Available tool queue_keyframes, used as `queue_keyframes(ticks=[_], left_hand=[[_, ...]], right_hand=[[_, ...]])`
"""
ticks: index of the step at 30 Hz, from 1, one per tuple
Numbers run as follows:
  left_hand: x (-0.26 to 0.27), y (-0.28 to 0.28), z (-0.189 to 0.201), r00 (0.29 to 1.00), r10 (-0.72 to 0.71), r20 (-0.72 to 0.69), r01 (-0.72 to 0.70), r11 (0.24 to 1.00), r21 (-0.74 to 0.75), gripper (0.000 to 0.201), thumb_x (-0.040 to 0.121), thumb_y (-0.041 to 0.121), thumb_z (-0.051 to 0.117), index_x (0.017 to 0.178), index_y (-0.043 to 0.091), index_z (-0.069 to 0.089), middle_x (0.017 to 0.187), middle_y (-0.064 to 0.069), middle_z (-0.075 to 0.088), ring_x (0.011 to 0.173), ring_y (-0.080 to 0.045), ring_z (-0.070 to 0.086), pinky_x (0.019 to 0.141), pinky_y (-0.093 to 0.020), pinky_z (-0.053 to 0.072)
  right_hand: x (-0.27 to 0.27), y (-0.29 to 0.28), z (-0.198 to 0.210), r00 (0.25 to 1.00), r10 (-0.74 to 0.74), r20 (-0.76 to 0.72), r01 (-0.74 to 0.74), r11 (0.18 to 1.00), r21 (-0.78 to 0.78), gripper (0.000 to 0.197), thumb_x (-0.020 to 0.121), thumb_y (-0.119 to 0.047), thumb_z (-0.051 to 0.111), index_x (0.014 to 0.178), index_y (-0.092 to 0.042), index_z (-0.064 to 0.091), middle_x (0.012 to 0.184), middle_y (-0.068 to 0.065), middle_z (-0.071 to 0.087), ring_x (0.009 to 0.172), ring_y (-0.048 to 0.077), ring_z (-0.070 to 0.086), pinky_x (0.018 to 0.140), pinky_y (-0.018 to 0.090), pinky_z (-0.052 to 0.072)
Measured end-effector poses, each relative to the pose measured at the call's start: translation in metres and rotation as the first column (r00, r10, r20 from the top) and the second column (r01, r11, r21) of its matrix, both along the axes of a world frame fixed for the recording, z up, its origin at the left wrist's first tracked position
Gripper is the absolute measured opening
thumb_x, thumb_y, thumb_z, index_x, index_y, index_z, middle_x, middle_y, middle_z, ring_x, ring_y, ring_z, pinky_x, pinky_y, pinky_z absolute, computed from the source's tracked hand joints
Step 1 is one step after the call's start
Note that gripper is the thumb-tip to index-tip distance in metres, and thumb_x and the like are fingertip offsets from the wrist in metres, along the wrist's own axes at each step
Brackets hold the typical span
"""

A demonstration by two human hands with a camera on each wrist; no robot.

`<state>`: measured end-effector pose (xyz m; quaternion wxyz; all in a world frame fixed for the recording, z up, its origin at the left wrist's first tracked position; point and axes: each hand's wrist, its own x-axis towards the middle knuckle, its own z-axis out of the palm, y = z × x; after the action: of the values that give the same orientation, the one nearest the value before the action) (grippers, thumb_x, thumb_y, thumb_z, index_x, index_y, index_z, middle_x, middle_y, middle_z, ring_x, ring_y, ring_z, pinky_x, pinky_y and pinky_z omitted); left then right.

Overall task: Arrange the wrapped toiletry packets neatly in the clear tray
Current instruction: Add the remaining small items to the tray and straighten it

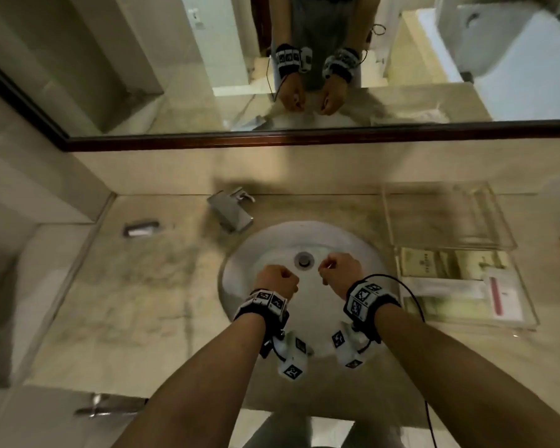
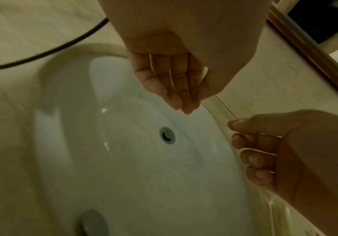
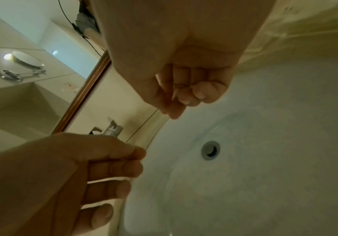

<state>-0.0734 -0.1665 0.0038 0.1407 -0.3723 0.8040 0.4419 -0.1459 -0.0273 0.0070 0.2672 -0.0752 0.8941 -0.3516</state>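
Observation:
The clear tray sits on the counter right of the sink. In it lie several wrapped toiletry packets, beige and white, and one white packet with a pink strip. My left hand and right hand hover side by side over the basin, left of the tray, both curled into fists with nothing in them. The left wrist view shows the left hand with fingers bent down and the right hand curled. In the right wrist view the right hand has its thumb against its curled fingers.
A second clear tray, without packets, stands behind the first against the wall. The white sink with its drain lies under the hands. A chrome faucet is at the back left and a mirror above.

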Motion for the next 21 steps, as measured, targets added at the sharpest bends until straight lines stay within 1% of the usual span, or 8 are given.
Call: queue_keyframes(ticks=[4, 6, 8, 10, 13, 17, 19, 21], left_hand=[[0.03, -0.053, -0.001, 0.998, 0.056, 0.013, -0.056, 0.998, 0.019, 0.017, 0.081, 0.018, 0.061, 0.066, 0.013, 0.069, 0.07, -0.007, 0.073, 0.073, -0.029, 0.07, 0.076, -0.043, 0.061], [0.042, -0.072, 0.002, 0.995, 0.097, 0.019, -0.098, 0.995, 0.03, 0.018, 0.082, 0.018, 0.061, 0.067, 0.013, 0.069, 0.067, -0.004, 0.071, 0.071, -0.026, 0.068, 0.076, -0.039, 0.061], [0.052, -0.087, 0.005, 0.99, 0.14, 0.023, -0.141, 0.989, 0.037, 0.018, 0.085, 0.021, 0.059, 0.079, 0.011, 0.073, 0.076, -0.004, 0.074, 0.077, -0.023, 0.07, 0.078, -0.034, 0.06], [0.057, -0.101, 0.005, 0.975, 0.222, 0.008, -0.222, 0.974, 0.044, 0.02, 0.086, 0.022, 0.059, 0.086, 0.01, 0.075, 0.083, -0.006, 0.076, 0.081, -0.023, 0.071, 0.08, -0.035, 0.06], [0.069, -0.119, 0.005, 0.95, 0.311, 0.022, -0.311, 0.95, 0.031, 0.02, 0.086, 0.021, 0.058, 0.084, 0.01, 0.075, 0.083, -0.005, 0.076, 0.08, -0.023, 0.071, 0.077, -0.032, 0.06], [0.091, -0.15, 0.004, 0.916, 0.4, 0.042, -0.4, 0.916, -0.002, 0.02, 0.087, 0.02, 0.058, 0.08, 0.01, 0.075, 0.082, -0.009, 0.076, 0.079, -0.027, 0.072, 0.072, -0.036, 0.061], [0.103, -0.169, 0.002, 0.892, 0.451, 0.038, -0.45, 0.893, -0.03, 0.022, 0.086, 0.02, 0.059, 0.071, 0.013, 0.073, 0.079, -0.011, 0.076, 0.076, -0.028, 0.072, 0.071, -0.038, 0.061], [0.115, -0.189, 0.003, 0.866, 0.499, 0.028, -0.498, 0.866, -0.045, 0.023, 0.087, 0.02, 0.06, 0.068, 0.014, 0.072, 0.078, -0.012, 0.076, 0.069, -0.027, 0.069, 0.072, -0.038, 0.061]], right_hand=[[0.024, -0.052, 0.008, 0.998, 0.054, 0.01, -0.054, 0.998, -0.009, 0.012, 0.086, -0.012, 0.06, 0.074, -0.011, 0.062, 0.076, 0.011, 0.07, 0.066, 0.02, 0.063, 0.071, 0.031, 0.053], [0.03, -0.074, 0.008, 0.997, 0.077, 0.013, -0.076, 0.996, -0.036, 0.01, 0.086, -0.012, 0.061, 0.077, -0.008, 0.065, 0.076, 0.013, 0.071, 0.063, 0.019, 0.063, 0.074, 0.03, 0.053], [0.031, -0.092, 0.007, 0.991, 0.12, 0.052, -0.119, 0.992, -0.038, 0.011, 0.088, -0.012, 0.059, 0.084, -0.006, 0.067, 0.075, 0.011, 0.069, 0.057, 0.013, 0.059, 0.069, 0.028, 0.051], [0.029, -0.109, 0.004, 0.981, 0.172, 0.085, -0.171, 0.985, -0.026, 0.012, 0.089, -0.014, 0.058, 0.085, -0.01, 0.069, 0.074, 0.007, 0.069, 0.058, 0.012, 0.059, 0.065, 0.03, 0.054], [0.026, -0.134, -0.006, 0.966, 0.232, 0.113, -0.231, 0.973, -0.014, 0.015, 0.089, -0.016, 0.057, 0.078, -0.017, 0.068, 0.076, 0.008, 0.072, 0.064, 0.017, 0.063, 0.073, 0.039, 0.059], [0.032, -0.17, -0.017, 0.935, 0.314, 0.167, -0.314, 0.949, -0.027, 0.016, 0.09, -0.016, 0.058, 0.09, -0.009, 0.072, 0.078, 0.008, 0.071, 0.056, 0.011, 0.058, 0.064, 0.031, 0.055], [0.036, -0.192, -0.019, 0.903, 0.38, 0.199, -0.382, 0.924, -0.03, 0.018, 0.092, -0.017, 0.057, 0.09, -0.006, 0.071, 0.078, 0.008, 0.07, 0.055, 0.012, 0.056, 0.061, 0.029, 0.053], [0.042, -0.215, -0.02, 0.88, 0.424, 0.215, -0.429, 0.903, -0.023, 0.016, 0.091, -0.018, 0.058, 0.083, -0.009, 0.069, 0.079, 0.009, 0.07, 0.058, 0.016, 0.058, 0.064, 0.032, 0.054]])
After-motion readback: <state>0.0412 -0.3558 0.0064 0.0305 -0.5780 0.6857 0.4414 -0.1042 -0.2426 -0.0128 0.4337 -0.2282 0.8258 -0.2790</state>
